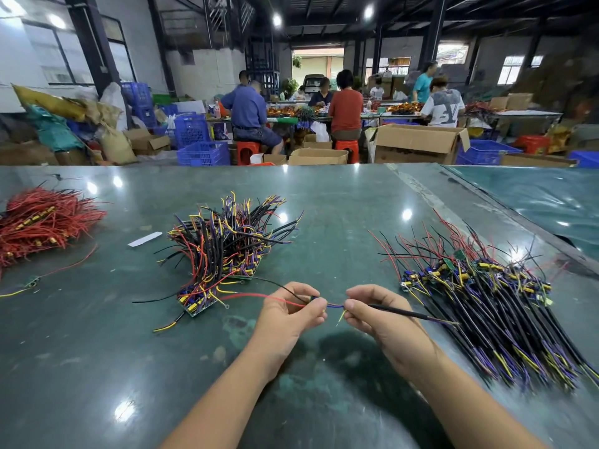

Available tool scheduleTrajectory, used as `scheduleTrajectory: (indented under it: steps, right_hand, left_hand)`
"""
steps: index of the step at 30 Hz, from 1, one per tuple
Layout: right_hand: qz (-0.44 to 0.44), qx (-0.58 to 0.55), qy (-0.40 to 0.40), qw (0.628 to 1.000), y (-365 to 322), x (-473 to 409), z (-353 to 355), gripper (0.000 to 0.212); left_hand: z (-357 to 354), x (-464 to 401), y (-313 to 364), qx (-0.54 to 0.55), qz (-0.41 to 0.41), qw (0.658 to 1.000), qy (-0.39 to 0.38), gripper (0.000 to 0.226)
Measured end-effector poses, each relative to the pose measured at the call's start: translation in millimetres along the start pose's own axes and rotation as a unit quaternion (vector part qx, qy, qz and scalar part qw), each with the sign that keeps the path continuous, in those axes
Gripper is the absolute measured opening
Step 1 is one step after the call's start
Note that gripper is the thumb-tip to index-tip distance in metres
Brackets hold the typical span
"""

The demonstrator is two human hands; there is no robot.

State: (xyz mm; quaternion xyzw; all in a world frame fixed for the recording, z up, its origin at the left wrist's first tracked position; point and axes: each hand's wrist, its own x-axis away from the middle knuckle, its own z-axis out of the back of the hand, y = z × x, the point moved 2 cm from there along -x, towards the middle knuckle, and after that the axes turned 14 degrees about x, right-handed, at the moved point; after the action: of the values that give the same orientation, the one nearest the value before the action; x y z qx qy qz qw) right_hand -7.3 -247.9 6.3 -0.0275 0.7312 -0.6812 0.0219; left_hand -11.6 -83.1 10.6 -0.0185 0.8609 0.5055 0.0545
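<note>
Both hands hold one small wire assembly point(334, 305) just above the green table point(340, 222). My left hand point(291, 314) pinches its board end, where a red wire point(246, 297) and a thin black wire trail off to the left. My right hand point(372, 314) pinches the blue and yellow wires where they enter a black sleeve point(405, 313), which points right toward a pile. The board itself is mostly hidden by my left fingers.
A tangled heap of wired boards point(227, 244) lies ahead left. A laid-out pile of sleeved assemblies point(496, 303) sits at the right. Red wires point(42, 222) are heaped far left, with a white strip point(145, 239) nearby. Beyond the table, several people work among boxes and crates.
</note>
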Motion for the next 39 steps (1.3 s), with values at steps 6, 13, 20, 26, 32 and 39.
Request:
scheduleTrajectory:
  steps: [6, 13, 20, 26, 32, 39]
  right_hand:
    - [-0.098, -0.134, 0.003, 0.986, -6.0, 3.4, -7.9, 0.028]
    - [0.0, -0.018, 0.064, 0.998, -12.1, 6.1, -10.4, 0.018]
    - [0.101, 0.031, 0.184, 0.977, -11.9, 11.8, -18.0, 0.018]
    - [0.027, -0.086, 0.173, 0.981, -10.6, 12.8, -22.2, 0.02]
    - [-0.048, -0.16, 0.055, 0.984, -12.9, 8.0, -20.7, 0.022]
    - [0.001, -0.175, 0.05, 0.983, -14.0, 7.1, -22.0, 0.011]
  left_hand:
    - [-2.0, -0.4, -1.3, 0.093, -0.006, 0.995, 0.022, 0.009]
    - [-4.5, 0.9, -2.1, 0.139, 0.064, 0.988, 0.006, 0.017]
    - [-12.1, 5.0, -11.8, 0.105, 0.099, 0.989, -0.024, 0.011]
    - [-9.9, 5.2, -12.0, 0.055, 0.08, 0.995, -0.023, 0.029]
    - [0.9, -3.3, -1.3, 0.072, 0.039, 0.996, 0.019, 0.025]
    - [4.2, -4.8, 0.1, 0.004, 0.001, 1.0, 0.031, 0.026]
